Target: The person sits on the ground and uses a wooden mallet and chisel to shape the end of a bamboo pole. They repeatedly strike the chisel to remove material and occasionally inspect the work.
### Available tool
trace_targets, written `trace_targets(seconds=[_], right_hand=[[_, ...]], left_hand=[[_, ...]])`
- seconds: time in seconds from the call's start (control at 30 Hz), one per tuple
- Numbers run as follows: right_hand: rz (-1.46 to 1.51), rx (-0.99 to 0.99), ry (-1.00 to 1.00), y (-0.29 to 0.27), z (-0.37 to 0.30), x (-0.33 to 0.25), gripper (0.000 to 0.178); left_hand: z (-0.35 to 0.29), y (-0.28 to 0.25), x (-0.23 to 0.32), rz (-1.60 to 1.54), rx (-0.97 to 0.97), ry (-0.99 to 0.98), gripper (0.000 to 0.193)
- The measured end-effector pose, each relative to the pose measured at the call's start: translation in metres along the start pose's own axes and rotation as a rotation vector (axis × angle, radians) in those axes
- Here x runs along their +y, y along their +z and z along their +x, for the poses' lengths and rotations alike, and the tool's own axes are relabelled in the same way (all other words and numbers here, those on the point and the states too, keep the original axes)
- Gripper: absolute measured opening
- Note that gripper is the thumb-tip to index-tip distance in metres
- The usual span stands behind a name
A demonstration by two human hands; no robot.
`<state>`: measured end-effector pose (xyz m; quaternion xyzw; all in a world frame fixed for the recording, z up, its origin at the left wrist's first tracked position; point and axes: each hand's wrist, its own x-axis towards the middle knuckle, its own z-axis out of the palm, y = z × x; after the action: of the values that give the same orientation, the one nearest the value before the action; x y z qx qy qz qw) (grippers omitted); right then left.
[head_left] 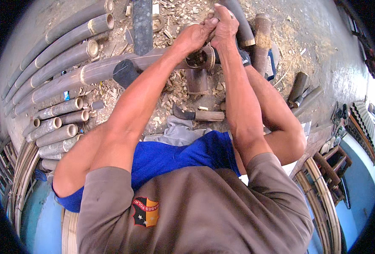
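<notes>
- Nearest, I see the wearer's bright blue cloth shorts [183,154], with a crumpled pale grey cloth [177,133] just beyond.
- Past that, on the chip-strewn grey floor [323,46], lies a knife with a curved dark blade and a pale wooden handle [209,116].
- Next I find a short brown bamboo tube [196,82], just below the pole.
- The long grey-brown bamboo pole [102,71] runs from the floor's left side to the hands, an opening cut near its right end.
- Above that end, the left hand [196,36] and right hand [225,29] meet, fingers curled; I cannot tell what either grips.
- Farther, a thick brown bamboo tube [261,40] lies right of the hands, and a dark flat plank [143,25] left of them.
</notes>
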<state>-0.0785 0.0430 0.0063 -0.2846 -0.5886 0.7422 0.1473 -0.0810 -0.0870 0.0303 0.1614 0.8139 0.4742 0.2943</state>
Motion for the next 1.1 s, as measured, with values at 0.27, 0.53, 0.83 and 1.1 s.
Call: trace_targets(seconds=[0.27, 0.53, 0.83, 1.1], right_hand=[[-0.538, -0.887, -0.371, 0.057, -0.017, -0.005, 0.039], [-0.761, -1.188, -0.008, 0.102, -0.065, -0.012, 0.059], [-0.73, -0.395, -0.101, 0.025, 0.005, 0.008, 0.048], [-0.097, 0.341, -0.114, -0.047, -0.081, -0.008, 0.036]], left_hand=[[-0.06, 0.042, -0.042, -0.233, 0.634, -0.162, 0.068], [-0.086, 0.072, -0.051, -0.761, 0.837, -0.186, 0.059], [-0.007, 0.032, -0.015, -0.532, 0.229, -0.246, 0.087], [-0.019, 0.047, -0.002, -0.044, -0.283, 0.125, 0.09]])
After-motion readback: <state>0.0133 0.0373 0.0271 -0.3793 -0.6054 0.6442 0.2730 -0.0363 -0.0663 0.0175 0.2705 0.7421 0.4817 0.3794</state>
